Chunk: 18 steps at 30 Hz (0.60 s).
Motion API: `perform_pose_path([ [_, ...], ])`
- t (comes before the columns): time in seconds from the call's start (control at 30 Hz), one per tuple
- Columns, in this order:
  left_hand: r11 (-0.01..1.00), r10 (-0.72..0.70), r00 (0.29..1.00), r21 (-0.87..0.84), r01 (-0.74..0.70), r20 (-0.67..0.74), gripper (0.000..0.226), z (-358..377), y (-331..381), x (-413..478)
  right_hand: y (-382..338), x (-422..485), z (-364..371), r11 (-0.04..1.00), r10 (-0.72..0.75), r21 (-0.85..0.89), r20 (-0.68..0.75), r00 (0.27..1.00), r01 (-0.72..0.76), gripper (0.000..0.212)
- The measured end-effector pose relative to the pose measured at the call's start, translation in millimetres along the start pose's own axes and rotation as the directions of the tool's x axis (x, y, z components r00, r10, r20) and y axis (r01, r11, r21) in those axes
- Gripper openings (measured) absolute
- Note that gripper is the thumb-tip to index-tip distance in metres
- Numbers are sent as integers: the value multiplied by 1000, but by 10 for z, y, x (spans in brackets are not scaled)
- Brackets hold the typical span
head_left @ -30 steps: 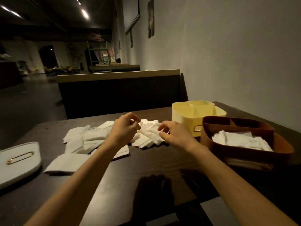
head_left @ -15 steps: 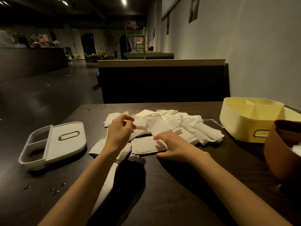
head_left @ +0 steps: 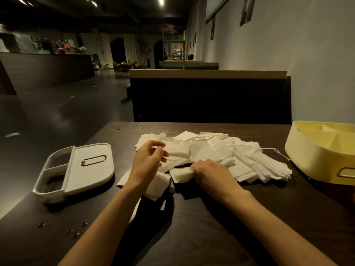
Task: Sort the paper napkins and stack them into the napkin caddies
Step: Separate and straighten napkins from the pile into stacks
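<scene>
Napkins, frame centre, are light and limp; we judge folded edges the best hold. Left hand pinches one; right hand clasps a small stack.

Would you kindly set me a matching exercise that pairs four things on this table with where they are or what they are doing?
Things:
1. white caddy
2. yellow caddy
3. left hand
4. right hand

States:
A. grips a small folded stack at the near edge of the napkin pile
B. stands right of the pile
C. pinches a napkin at the pile's left end
D. lies left of the pile, gold label frame facing up

Pairs: 1-D; 2-B; 3-C; 4-A
</scene>
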State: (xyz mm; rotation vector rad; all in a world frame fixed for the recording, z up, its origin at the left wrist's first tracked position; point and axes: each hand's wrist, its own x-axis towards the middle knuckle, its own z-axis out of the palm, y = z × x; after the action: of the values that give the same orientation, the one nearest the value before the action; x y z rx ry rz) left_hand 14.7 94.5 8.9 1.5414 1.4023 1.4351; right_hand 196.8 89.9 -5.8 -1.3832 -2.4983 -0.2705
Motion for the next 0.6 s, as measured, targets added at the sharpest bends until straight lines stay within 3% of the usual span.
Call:
perform_pose_path([
  [0.07,1000,-16,1000,-19,16,-5,14,-8,-14,-4,37,12,-85,948,150,287,-8,989,-141,17],
  [0.1,999,-35,999,-33,34,-12,17,-6,-8,-10,46,4,-150,844,258,486,5,966,-228,16],
  [0.13,994,-72,997,-80,72,-3,23,1,0,-10,41,2,-218,670,362,681,48,931,-296,14],
  [0.17,976,-132,990,-166,138,47,32,19,26,-20,23,-7,-278,433,429,837,136,893,-335,14],
  [0.23,884,-240,930,-335,327,277,57,74,80,-61,-34,-11,-353,-7,415,932,333,846,-363,11],
  [0.3,811,-242,841,-374,449,484,62,132,143,-143,-79,6,-392,-198,327,913,405,854,-357,9],
  [0.37,780,-203,793,-394,486,575,46,170,178,-195,-119,28,-391,-250,266,902,414,871,-352,15],
  [0.5,739,-207,805,-450,501,557,21,126,160,-204,-158,42,-297,-238,250,904,411,877,-356,15],
  [0.57,735,-256,839,-468,491,480,22,91,124,-152,-170,52,-249,-180,280,924,376,883,-336,18],
  [0.6,732,-274,866,-493,470,419,21,54,117,-116,-174,63,-227,-75,318,941,335,887,-329,21],
])
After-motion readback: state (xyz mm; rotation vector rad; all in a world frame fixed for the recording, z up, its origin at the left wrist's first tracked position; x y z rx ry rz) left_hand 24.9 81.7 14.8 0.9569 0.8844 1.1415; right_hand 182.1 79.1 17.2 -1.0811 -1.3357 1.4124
